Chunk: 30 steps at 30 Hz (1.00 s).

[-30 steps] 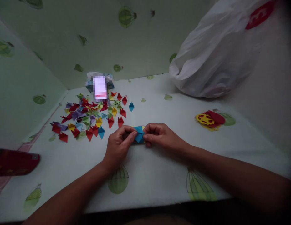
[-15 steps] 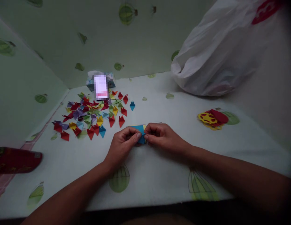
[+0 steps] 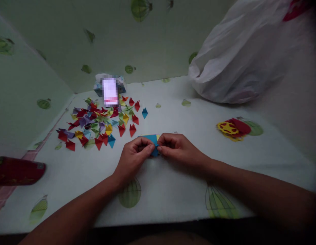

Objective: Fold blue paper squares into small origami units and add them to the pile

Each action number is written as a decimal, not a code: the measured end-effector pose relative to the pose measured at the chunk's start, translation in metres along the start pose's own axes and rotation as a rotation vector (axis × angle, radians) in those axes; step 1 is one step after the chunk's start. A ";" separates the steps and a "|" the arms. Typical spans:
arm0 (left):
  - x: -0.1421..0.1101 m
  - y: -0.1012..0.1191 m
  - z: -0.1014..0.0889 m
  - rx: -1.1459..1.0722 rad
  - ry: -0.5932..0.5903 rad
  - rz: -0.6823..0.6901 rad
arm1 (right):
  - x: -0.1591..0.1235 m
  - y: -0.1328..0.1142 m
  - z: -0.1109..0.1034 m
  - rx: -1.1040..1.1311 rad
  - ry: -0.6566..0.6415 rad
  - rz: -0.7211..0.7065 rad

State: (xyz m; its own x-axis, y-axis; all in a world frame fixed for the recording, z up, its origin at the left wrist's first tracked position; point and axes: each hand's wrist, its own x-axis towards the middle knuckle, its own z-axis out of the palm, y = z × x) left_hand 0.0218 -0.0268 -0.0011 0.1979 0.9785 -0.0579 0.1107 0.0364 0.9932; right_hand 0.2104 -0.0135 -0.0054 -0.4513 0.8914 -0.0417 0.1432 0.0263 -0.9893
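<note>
My left hand [image 3: 134,152] and my right hand [image 3: 178,148] meet near the middle of the table, thumbs and forefingers pinched. Between their fingertips is a small piece of blue folded paper [image 3: 155,150], partly hidden by the thumbs. Just behind and beneath it lies some blue square paper [image 3: 151,137] with a yellow edge showing. Left of my hands spreads a pile of small folded paper cranes [image 3: 99,124] in red, yellow, green, purple and blue. One blue crane [image 3: 144,113] sits apart at the pile's right side.
A tissue box [image 3: 98,89] stands at the back, with a lit, blurred-out phone [image 3: 110,90] against it. A large white plastic bag [image 3: 229,64] fills the back right. Red and yellow paper cutouts [image 3: 230,129] lie at the right. A dark red object [image 3: 20,171] is at the left edge.
The view has shifted slightly. Both hands keep pinching the small blue paper in almost the same spot, with only slight finger movement.
</note>
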 end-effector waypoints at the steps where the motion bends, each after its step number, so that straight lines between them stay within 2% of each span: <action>1: 0.000 0.000 0.000 -0.008 -0.004 0.005 | 0.000 0.000 0.000 -0.003 0.001 -0.004; 30: 0.002 -0.003 0.003 0.011 0.029 0.019 | -0.002 -0.003 0.002 0.115 -0.017 0.082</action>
State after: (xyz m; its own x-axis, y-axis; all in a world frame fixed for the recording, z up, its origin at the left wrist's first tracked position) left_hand 0.0246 -0.0255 -0.0047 0.1715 0.9845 -0.0359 0.1179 0.0157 0.9929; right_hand 0.2091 -0.0163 -0.0023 -0.4572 0.8807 -0.1241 0.0785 -0.0990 -0.9920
